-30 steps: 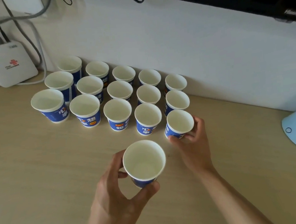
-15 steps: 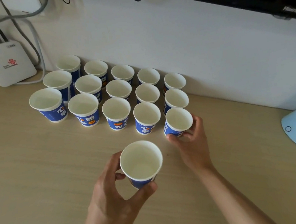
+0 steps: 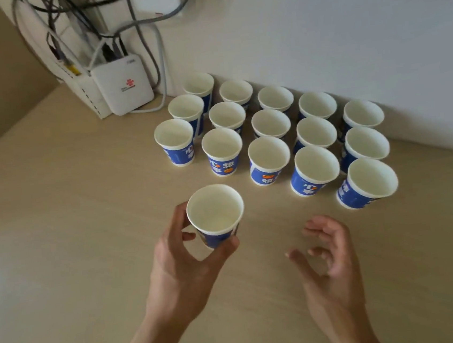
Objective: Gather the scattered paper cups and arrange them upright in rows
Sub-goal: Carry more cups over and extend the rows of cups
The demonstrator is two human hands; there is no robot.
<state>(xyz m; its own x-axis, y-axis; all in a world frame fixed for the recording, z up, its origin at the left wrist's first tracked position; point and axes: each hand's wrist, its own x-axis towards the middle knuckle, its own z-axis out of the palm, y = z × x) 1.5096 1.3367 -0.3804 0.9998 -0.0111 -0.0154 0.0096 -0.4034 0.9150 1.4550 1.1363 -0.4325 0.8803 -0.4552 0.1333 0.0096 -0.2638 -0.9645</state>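
Several blue-and-white paper cups stand upright in three rows against the white wall, from the far left cup [image 3: 175,143] to the near right cup [image 3: 366,183]. My left hand [image 3: 185,265] grips one more upright cup [image 3: 215,214] by its lower wall, in front of the rows and to their left. My right hand [image 3: 329,255] hovers over the table with loosely curled fingers and holds nothing, below the near right cup and apart from it.
The wooden table [image 3: 59,244] stretches left and toward me. A white router [image 3: 122,84] leans in the back left corner with a tangle of cables [image 3: 120,23] above it. The white wall [image 3: 317,36] runs right behind the rows.
My right hand let go of the near right cup and drew back toward me. My left hand carried its cup to the left. The view swung left.
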